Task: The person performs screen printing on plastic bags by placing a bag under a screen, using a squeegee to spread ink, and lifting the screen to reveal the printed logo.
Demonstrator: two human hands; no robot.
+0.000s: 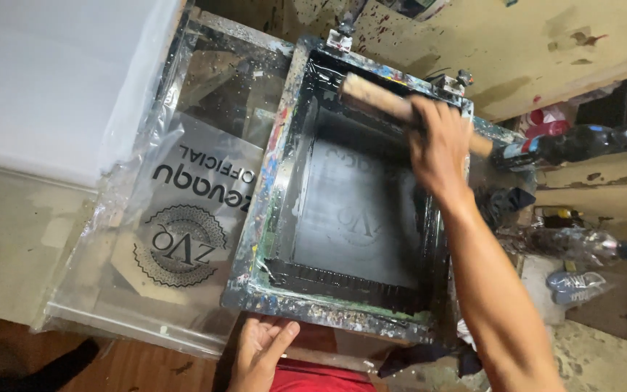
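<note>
Nearest, the left hand [261,350] lies open and empty, fingers touching the near edge of the ink-spattered screen frame [270,181]. Farther in, the right hand [440,149] has its grip closed around the wooden squeegee handle [379,100] lying across the frame's far end.

A clear plastic sheet [183,210] lies flat at the left side of the work table [517,43]. It has a round black design and black letters on it. Just to its right sits the printing screen [361,196], a square frame splashed with many paint colours. Its dark mesh shows a faint grey round design. At the table's right edge lie 2 bottles [582,250] with labels too blurry to tell.
</note>
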